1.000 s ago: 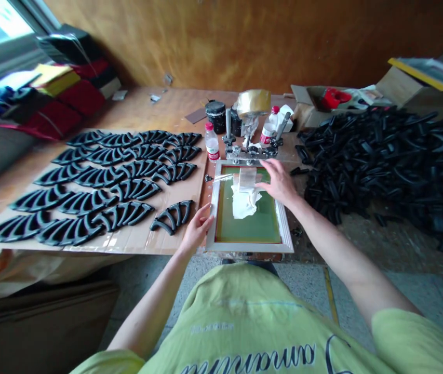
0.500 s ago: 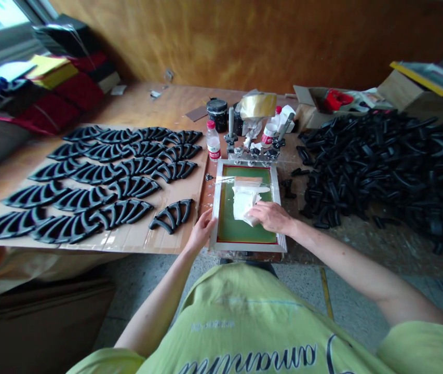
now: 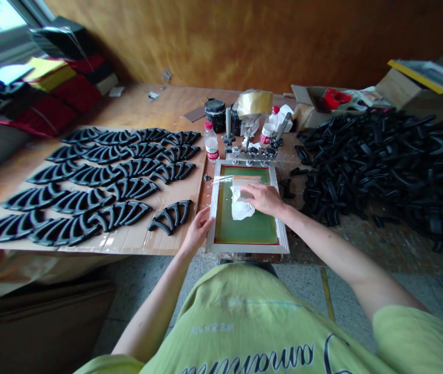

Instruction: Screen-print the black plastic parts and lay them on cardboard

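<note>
A silver-edged screen-printing frame (image 3: 283, 236) with green mesh lies on the table in front of me. My left hand (image 3: 201, 226) is at its left rail, thumb and fingers closed on the edge. Toward the far half of the mesh, my right hand (image 3: 263, 197) presses a crumpled white wipe (image 3: 243, 210), its fingers bent over the upper part. Just beyond the wipe, a brownish strip (image 3: 246, 178) shows at the far end of the mesh, with clear tape crossing it. Metal clamps with knobs (image 3: 250, 151) stand at the frame's far side.
Rows of black curved, ribbed parts (image 3: 112, 174) lie on cardboard to the left. A large heap of black pieces (image 3: 385, 166) covers the right side. Behind the frame stand a red-capped bottle (image 3: 211, 143), a black tub (image 3: 216, 115) and a tape roll (image 3: 255, 103).
My right hand has slid the white wipe away from me, farther up the mesh. My left hand stays at the frame's left edge.
</note>
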Available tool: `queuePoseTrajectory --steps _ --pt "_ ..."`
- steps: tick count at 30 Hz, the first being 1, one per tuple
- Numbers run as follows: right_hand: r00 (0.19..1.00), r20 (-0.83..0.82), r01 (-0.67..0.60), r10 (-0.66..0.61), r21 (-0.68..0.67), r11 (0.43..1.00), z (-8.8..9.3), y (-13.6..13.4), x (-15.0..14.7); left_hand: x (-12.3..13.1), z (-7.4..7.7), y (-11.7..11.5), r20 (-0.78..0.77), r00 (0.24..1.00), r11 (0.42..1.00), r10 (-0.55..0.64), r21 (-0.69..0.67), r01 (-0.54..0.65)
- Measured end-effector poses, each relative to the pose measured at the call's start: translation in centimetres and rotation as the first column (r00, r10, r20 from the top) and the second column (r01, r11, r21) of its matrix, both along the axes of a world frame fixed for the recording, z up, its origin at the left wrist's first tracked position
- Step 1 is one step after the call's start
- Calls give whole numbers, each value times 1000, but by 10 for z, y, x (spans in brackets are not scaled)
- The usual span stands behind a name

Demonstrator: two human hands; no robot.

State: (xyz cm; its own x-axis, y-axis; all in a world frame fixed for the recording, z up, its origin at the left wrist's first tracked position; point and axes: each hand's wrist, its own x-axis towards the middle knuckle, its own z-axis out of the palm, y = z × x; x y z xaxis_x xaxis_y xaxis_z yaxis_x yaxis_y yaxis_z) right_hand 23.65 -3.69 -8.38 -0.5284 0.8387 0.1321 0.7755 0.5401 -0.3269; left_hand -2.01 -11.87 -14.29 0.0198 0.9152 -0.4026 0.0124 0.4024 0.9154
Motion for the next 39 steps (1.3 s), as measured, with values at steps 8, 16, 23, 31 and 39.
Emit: queuePoseTrajectory --steps 8,16,23,31,39 --pt "879 -368 400 -303 222 889 46 76 72 7 87 22 110 986 972 124 184 -143" --pt "887 -153 429 -436 -74 900 -51 14 81 32 162 106 247 966 869 76 459 -185" --pt "912 118 409 -393 -166 897 -60 -35 4 61 84 39 219 976 999 -17 38 9" --pt "983 -165 -70 76 38 997 -47 -38 -8 43 19 -22 320 919 958 230 -241 -156" --pt "788 14 615 -615 33 788 -107 79 176 -107 -47 -33 -331 793 790 512 -181 -585"
